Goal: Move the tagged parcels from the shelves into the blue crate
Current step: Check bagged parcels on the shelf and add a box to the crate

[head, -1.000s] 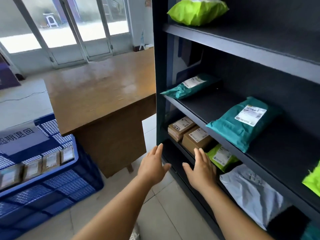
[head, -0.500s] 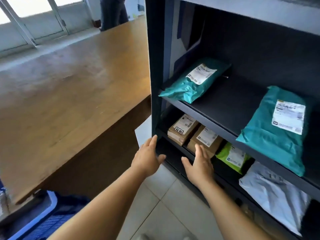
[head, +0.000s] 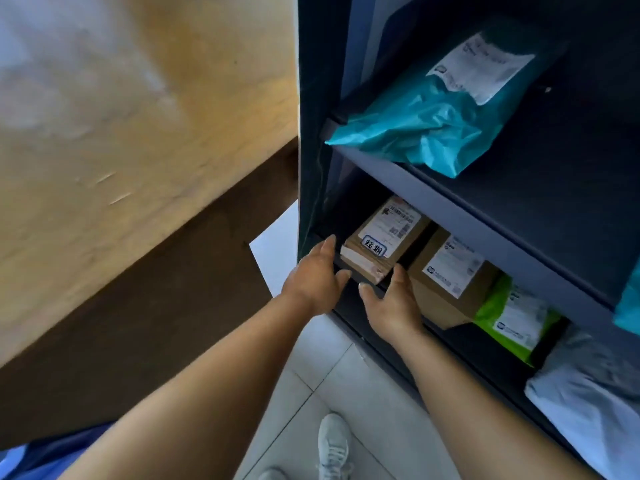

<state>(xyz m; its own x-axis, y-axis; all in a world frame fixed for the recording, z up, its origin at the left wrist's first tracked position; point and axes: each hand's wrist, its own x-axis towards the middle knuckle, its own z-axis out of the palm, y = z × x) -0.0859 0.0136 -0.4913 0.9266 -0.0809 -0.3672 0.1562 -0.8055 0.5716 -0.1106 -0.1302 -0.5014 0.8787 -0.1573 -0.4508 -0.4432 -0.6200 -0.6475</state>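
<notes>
We read a blue-bordered tag with handwritten characters "超期" on the small cardboard parcel [head: 381,240], stuck at the near end of its white shipping label; the label's printed lines and barcode are too blurred to read. This flat brown box lies on the lower shelf [head: 360,296] just ahead of both hands, its near corner between them. Our left hand [head: 317,277] has straight fingers reaching beside the box's left end, holding nothing. Our right hand [head: 391,303] is likewise open, fingers straight, its fingertips close to the box's near right corner; we cannot tell if they touch it. Right of the right hand stands a bigger cardboard box [head: 446,275], then a lime-green mailer [head: 512,313] and a grey mailer [head: 585,393]. Above the hands, a teal mailer [head: 422,126] lies on the next shelf. Left of the left hand stands a wooden table [head: 121,133]; below our arms, pale floor tiles [head: 304,386].
</notes>
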